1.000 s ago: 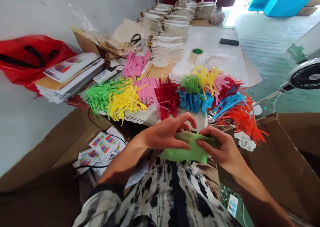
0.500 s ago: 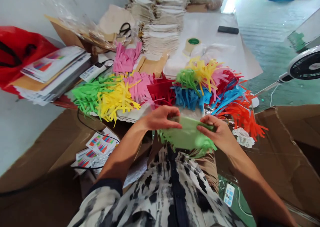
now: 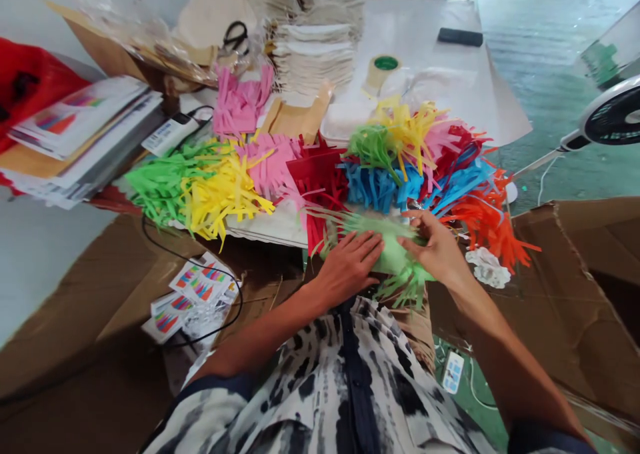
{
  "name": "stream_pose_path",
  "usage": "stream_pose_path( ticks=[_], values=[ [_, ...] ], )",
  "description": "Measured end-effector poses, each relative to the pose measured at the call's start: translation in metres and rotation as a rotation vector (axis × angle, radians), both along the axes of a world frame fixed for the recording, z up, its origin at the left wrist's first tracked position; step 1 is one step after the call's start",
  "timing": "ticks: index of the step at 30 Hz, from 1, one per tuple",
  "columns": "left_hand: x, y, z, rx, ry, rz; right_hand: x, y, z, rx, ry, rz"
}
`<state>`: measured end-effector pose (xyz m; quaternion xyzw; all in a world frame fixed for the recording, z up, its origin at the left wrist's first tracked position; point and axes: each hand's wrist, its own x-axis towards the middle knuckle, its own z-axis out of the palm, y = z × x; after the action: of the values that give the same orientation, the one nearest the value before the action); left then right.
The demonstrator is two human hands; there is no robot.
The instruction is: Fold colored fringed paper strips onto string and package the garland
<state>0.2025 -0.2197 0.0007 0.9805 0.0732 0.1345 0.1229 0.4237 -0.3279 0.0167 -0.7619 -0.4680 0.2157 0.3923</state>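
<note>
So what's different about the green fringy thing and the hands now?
The green fringed piece hung fringe-down; now some strips spread forward toward the table. The left hand let go of its pinched edge and lies flat against it. The right hand stayed at its right end; the blue fringe and tape roll stayed put.

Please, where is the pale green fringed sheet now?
In the head view, the sheet is right of centre, below the blue fringed strips, partly under the left hand; the right hand touches it.
</note>
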Motion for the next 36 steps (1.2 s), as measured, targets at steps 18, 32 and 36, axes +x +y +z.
stream_pose_path(
  ticks=[18,32,36],
  values=[
    [-0.012,0.008,0.028,-0.099,0.064,0.160,-0.044,-0.044,0.014,-0.116,-0.557,0.272],
    [-0.008,0.021,0.030,-0.349,0.009,0.404,-0.037,-0.019,0.013,-0.210,-0.448,0.111],
    [-0.002,0.021,0.028,-0.265,0.024,0.521,-0.033,-0.013,0.013,-0.245,-0.473,0.092]
  ],
)
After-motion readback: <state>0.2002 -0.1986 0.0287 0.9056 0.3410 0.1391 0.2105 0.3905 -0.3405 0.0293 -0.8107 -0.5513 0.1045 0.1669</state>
